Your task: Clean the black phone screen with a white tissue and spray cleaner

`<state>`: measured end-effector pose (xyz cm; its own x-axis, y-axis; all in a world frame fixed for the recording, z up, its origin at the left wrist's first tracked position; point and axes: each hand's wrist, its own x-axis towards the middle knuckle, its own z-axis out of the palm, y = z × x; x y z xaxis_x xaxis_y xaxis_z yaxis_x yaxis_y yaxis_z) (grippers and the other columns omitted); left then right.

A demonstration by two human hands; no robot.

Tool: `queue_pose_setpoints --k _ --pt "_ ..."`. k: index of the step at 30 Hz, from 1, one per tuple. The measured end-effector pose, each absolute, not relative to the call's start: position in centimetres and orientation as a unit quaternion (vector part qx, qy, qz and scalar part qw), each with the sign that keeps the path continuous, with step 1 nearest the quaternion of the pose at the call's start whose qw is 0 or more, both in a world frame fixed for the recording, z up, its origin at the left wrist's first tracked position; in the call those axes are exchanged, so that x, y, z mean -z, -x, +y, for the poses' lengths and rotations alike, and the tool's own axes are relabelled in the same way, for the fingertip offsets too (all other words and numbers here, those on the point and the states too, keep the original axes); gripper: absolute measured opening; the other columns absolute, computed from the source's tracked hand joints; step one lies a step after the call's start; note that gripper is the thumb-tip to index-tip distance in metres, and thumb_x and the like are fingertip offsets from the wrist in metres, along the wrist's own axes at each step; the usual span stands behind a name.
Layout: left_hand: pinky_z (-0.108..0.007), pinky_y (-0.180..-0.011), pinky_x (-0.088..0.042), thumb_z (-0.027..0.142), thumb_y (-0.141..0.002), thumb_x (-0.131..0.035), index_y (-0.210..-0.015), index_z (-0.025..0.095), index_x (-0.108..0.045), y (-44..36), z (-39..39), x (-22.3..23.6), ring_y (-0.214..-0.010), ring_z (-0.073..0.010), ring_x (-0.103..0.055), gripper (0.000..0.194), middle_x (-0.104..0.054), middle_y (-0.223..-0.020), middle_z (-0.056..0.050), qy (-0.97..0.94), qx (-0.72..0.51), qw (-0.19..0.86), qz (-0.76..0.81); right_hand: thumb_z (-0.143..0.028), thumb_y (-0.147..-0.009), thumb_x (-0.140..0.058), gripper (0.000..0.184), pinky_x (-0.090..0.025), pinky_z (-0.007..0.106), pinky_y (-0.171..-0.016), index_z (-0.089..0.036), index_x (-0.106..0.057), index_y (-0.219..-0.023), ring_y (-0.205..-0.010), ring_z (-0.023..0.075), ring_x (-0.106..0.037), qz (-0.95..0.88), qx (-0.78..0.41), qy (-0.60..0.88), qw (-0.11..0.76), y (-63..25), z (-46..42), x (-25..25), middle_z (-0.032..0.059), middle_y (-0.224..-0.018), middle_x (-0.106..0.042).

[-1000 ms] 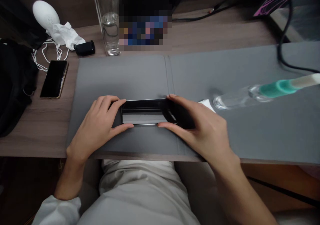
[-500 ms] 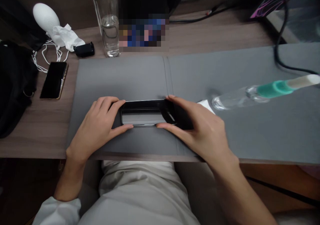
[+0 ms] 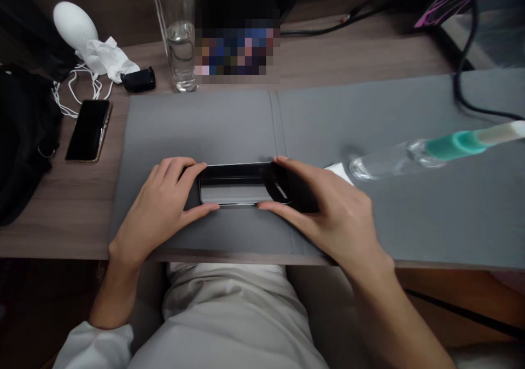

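The left hand (image 3: 162,205) and right hand (image 3: 328,210) are clamping a black smartphone (image 3: 235,186) from opposite ends, gripping its long edges evenly, level over the grey desk mat (image 3: 205,128).

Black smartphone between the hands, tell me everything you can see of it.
The black smartphone lies sideways above the gray desk mat, its long side toward the person; whether it touches the mat cannot be told. Its glossy glass front looks unlit and shows a pale reflected band, with a thin bright rim along the edges. The left hand holds one end between thumb and fingers. The right hand holds the other end, which is dark and hard to make out.
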<state>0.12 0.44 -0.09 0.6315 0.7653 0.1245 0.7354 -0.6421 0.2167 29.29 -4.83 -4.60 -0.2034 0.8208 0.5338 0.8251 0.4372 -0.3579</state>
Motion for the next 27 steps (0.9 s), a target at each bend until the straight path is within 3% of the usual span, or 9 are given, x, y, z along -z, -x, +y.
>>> queue_pose_setpoints --k 17,27 --pt "-0.053 -0.11 -0.05 0.057 -0.101 -0.066 -0.148 0.014 -0.054 -0.08 0.42 0.13 -0.127 -0.0347 -0.058 0.065 -0.06 -0.139 -0.017 -0.901 -0.091 0.069 0.418 -0.043 -0.09 -0.084 0.071 -0.062 0.044 -0.102 -0.023 -0.056 -0.152 -0.117 0.0327 -0.077 -0.786 0.012 0.525 0.326 -29.41 -4.88 4.56 0.0135 -0.133 -0.077" --pt "-0.052 -0.109 -0.051 0.068 -0.096 -0.061 -0.147 0.015 -0.054 0.01 0.55 0.35 -0.123 -0.0337 -0.059 0.074 -0.06 -0.138 -0.017 -0.901 -0.1 0.069 0.417 -0.039 -0.09 -0.084 0.071 -0.061 0.044 -0.104 -0.023 -0.055 -0.154 -0.118 0.0326 -0.076 -0.796 0.005 0.508 0.33 -29.68 -4.7 4.64 0.0144 -0.133 -0.077"
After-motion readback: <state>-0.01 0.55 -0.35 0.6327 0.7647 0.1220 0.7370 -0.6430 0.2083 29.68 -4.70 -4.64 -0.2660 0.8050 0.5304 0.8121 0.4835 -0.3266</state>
